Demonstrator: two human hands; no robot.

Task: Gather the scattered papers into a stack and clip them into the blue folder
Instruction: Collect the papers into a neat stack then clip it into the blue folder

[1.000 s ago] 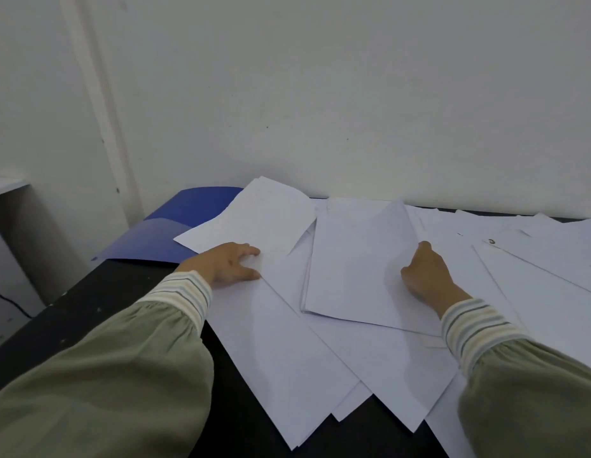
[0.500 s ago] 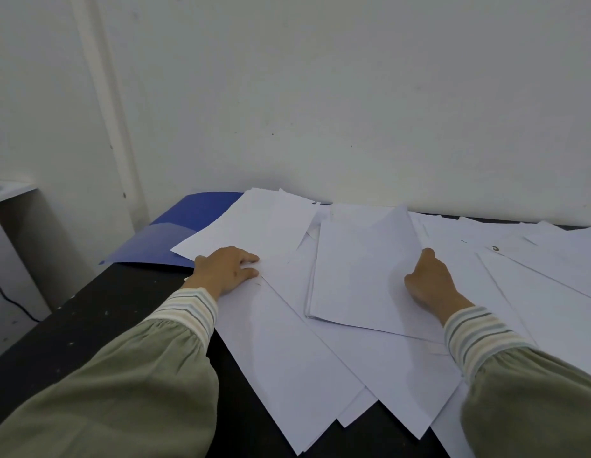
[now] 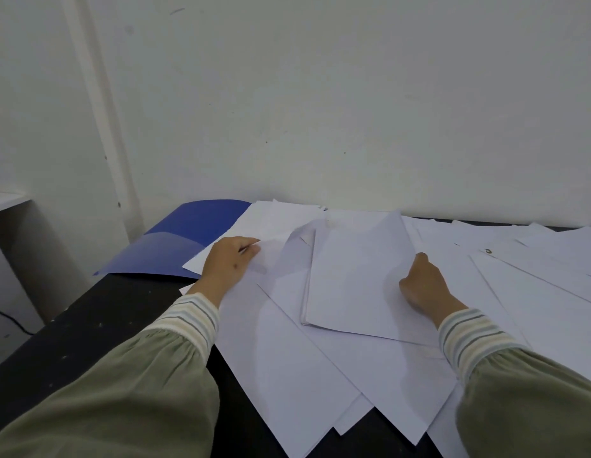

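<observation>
1. The scattered white papers point(image 3: 320, 375) are lying in overlapping layers across the dark bench point(image 3: 99, 332), some sheets jutting over its near edge and more fanning off to the right.
2. A small squared-up stack point(image 3: 353, 279) is sitting on top of the loose sheets in the middle, tilted slightly against them.
3. The blue folder point(image 3: 185, 239) is lying flat at the bench's far left corner against the wall point(image 3: 320, 94), its right part covered by paper.
4. The left hand point(image 3: 226, 262) is pinching the edge of a curled sheet point(image 3: 287, 239) between thumb and fingers, lifting that sheet just beside the folder; so this grip is closed on paper.
5. The right hand point(image 3: 423, 285) is resting at the stack's right edge with its fingers curled; I cannot tell whether this grip is holding the stack or only touching it.
6. Green sleeves with striped cuffs point(image 3: 191, 322) are covering both forearms.
</observation>
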